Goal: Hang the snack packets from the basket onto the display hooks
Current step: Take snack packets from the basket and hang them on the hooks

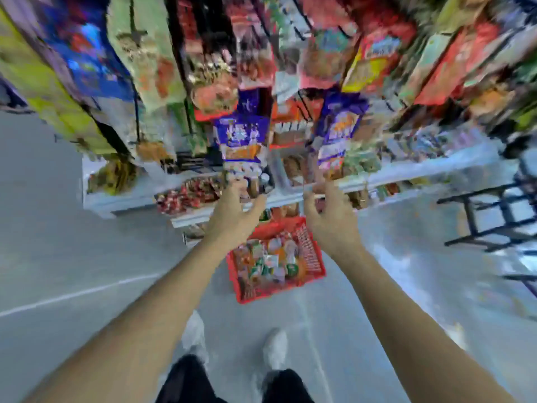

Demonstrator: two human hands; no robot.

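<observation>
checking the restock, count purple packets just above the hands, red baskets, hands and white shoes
purple packets: 2
red basket: 1
hands: 2, left hand and right hand
white shoes: 2
total: 7

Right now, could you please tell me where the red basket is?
In the head view the red basket sits on the grey floor at lower centre, beneath the gap between the left hand and right hand, ahead of the white shoes.
</observation>
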